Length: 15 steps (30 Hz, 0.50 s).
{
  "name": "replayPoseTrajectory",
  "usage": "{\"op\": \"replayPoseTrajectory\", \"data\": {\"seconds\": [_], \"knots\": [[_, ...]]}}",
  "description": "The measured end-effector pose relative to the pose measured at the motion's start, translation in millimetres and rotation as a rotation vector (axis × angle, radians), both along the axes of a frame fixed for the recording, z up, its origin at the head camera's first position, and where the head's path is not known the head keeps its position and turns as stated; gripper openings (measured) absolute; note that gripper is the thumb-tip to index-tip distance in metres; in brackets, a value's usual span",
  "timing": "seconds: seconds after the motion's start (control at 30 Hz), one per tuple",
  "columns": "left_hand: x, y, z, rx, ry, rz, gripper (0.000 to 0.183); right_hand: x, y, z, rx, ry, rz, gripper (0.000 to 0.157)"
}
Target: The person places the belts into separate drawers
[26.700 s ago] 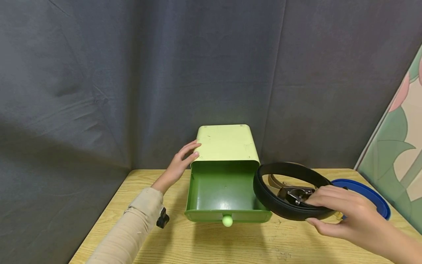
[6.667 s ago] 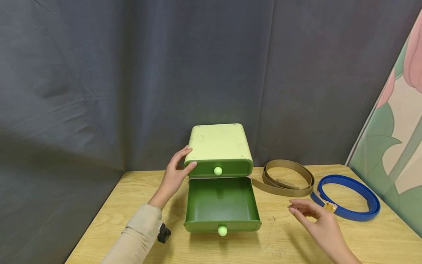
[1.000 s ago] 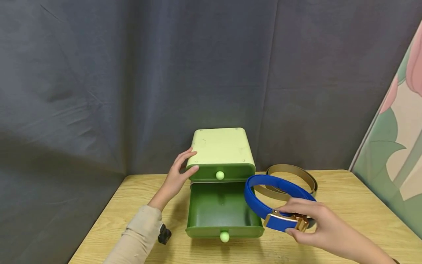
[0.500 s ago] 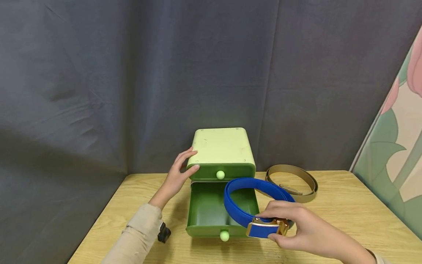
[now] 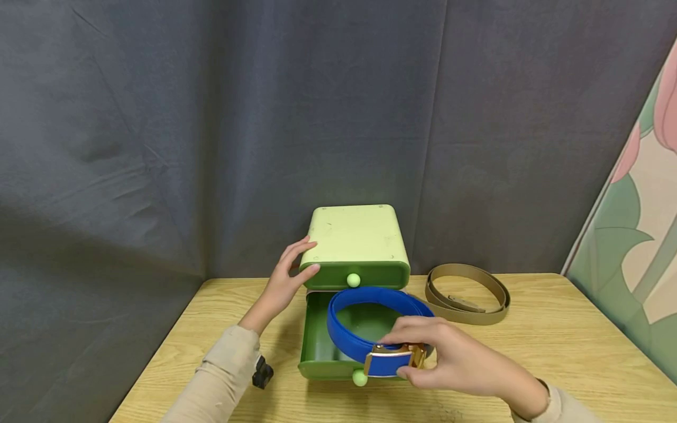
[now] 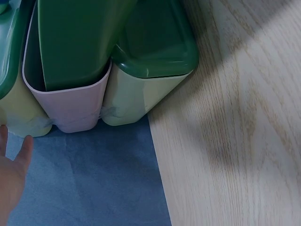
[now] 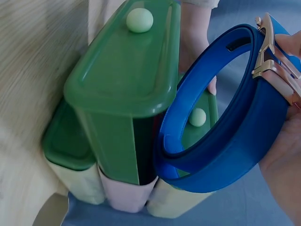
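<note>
The right hand (image 5: 449, 355) pinches the blue belt (image 5: 341, 332) at its buckle (image 5: 388, 362), coiled over the pulled-out drawer (image 5: 317, 341). The left hand (image 5: 281, 288), fingers apart, touches the left side of the cabinet (image 5: 357, 235). The brown belt (image 5: 471, 317) lies to the right on the tabletop (image 5: 571, 352).

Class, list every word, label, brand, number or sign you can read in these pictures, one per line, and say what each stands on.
None: no word, label, brand, number or sign can be read in any view.
Blue belt and its gold-edged buckle: no lettering can be made out.
Drawer unit: tiny marks on top, too small to identify.
Wooden table: faint marks near the front, too blurred to tell whether they are writing.
</note>
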<state>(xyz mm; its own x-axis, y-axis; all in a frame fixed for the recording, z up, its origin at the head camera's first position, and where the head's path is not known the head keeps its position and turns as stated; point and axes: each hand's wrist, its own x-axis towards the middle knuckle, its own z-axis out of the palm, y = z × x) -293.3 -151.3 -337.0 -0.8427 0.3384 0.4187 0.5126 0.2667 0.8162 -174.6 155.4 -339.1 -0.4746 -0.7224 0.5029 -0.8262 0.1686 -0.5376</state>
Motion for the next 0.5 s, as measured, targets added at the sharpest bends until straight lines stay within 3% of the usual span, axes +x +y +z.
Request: {"op": "replayPoseTrajectory", "data": {"seconds": [0.33,0.5], "knots": [[-1.0,-0.9,0.6,-0.006,0.005,0.000,0.048,-11.8,-18.1,4.9,0.016,-0.054,0.080,0.035],[-17.3,-4.2,-15.8,-0.004,0.003,0.007,0.049,-16.1,-22.8,4.2,0.031,-0.056,0.092,0.034]]}}
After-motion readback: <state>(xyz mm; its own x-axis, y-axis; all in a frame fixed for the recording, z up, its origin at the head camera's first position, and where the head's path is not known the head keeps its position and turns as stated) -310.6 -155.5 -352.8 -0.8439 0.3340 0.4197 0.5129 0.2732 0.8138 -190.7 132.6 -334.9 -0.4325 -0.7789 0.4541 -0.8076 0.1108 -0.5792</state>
